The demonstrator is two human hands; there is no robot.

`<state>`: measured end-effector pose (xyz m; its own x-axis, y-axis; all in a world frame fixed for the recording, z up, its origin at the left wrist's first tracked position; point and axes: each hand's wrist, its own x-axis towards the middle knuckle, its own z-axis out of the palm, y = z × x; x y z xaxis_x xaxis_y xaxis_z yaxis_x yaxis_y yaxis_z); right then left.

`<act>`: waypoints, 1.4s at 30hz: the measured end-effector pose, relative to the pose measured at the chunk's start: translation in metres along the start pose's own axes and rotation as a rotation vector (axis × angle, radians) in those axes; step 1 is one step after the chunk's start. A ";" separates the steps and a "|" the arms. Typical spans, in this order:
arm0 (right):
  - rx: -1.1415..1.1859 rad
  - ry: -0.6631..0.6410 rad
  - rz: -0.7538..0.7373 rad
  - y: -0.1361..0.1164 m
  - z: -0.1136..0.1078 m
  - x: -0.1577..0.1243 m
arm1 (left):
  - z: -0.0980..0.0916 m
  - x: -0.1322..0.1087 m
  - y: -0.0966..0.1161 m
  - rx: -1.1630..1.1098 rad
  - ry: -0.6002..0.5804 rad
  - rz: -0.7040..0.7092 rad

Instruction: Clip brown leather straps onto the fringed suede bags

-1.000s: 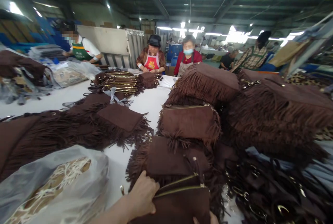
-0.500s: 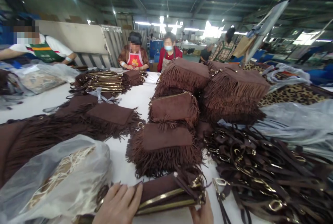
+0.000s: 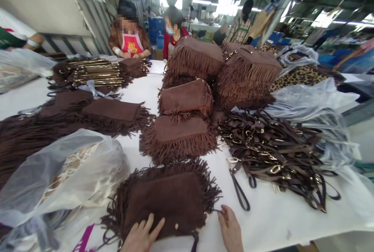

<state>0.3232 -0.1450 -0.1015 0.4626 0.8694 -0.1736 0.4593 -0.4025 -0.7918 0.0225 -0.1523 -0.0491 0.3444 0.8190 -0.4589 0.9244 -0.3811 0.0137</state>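
Left hand (image 3: 143,234) flat, fingers spread, pressing on brown fringed suede bag (image 3: 165,201); right hand (image 3: 230,228) open, fingertips at bag's right fringe edge. Bag lies flat on white table (image 3: 277,220), near edge, strap pile (image 3: 271,150) to its right.

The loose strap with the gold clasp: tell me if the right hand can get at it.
Probably yes. The right hand lies on the white table, and the loose strap lies just beyond it with bare table between.
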 end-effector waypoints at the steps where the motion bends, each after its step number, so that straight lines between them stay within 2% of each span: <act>1: -0.005 -0.004 -0.014 -0.003 0.002 -0.006 | 0.000 0.003 -0.001 -0.027 -0.021 0.016; 4: -0.025 -0.039 -0.080 -0.012 0.012 -0.019 | 0.006 0.016 0.002 -0.167 -0.109 0.033; 7: -0.099 0.008 -0.130 -0.015 0.012 -0.017 | 0.014 0.028 0.014 -0.323 -0.083 0.062; 9: -0.178 0.085 -0.137 -0.015 0.002 -0.001 | 0.015 0.034 0.024 -0.391 -0.031 0.071; 13: -0.360 0.147 -0.156 -0.021 -0.025 0.054 | 0.001 0.040 0.038 -0.455 -0.047 -0.014; 15: -0.445 0.114 -0.161 -0.031 -0.032 0.083 | -0.009 0.041 0.042 -0.489 -0.059 -0.050; 18: -0.559 0.044 -0.126 -0.048 -0.029 0.115 | -0.021 0.042 0.045 -0.572 -0.075 -0.103; 23: -0.636 -0.130 -0.077 -0.060 -0.017 0.147 | -0.027 0.043 0.056 -0.632 -0.129 -0.261; 28: -0.547 -0.288 0.051 -0.054 -0.022 0.171 | -0.025 0.043 0.072 -0.608 -0.113 -0.368; 32: -0.276 -0.444 0.069 -0.045 -0.034 0.161 | -0.027 0.038 0.076 -0.628 -0.110 -0.406; 34: -0.112 -0.555 0.078 -0.040 -0.039 0.143 | -0.030 0.033 0.079 -0.658 -0.121 -0.415; 37: 0.140 -0.761 0.174 -0.030 -0.039 0.108 | -0.037 0.024 0.090 -0.654 -0.089 -0.417; 40: 0.283 -0.921 0.250 -0.018 -0.030 0.074 | -0.044 0.026 0.109 -0.631 0.010 -0.334; 42: 0.256 -0.973 0.174 -0.011 -0.022 0.056 | -0.046 0.036 0.121 -0.638 0.040 -0.241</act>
<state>0.3608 -0.0983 -0.0895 -0.3615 0.7067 -0.6082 0.2159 -0.5712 -0.7919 0.1547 -0.1492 -0.0229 0.1113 0.8692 -0.4817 0.8874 0.1313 0.4419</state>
